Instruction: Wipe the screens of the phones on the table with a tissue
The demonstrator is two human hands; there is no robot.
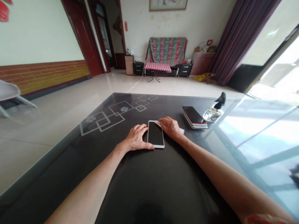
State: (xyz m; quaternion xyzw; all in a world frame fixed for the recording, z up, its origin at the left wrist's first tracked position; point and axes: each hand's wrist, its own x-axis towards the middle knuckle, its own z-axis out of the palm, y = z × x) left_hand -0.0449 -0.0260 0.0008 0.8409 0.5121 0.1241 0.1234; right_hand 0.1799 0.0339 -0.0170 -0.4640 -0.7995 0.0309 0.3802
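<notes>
A white-framed smartphone [155,137] lies flat on the dark glossy table, its black screen facing up. My left hand [136,138] grips it along the left side, the thumb at the bottom edge and the fingers near the upper left edge. At the phone's upper right corner, my right hand [171,127] is closed on a thin white wipe [182,131], probably tissue or cloth. Part of the wipe touches the screen and another bit sticks out beyond the hand. The fingertips of the right hand are partly hidden.
Right of my hands, several phones [193,115] lie stacked beside a clear spray bottle [213,113] with a black nozzle. The table [149,186] has a pale square-and-flower pattern at its far left. Beyond stand a striped-cloth small table [158,66] and a white chair [9,91].
</notes>
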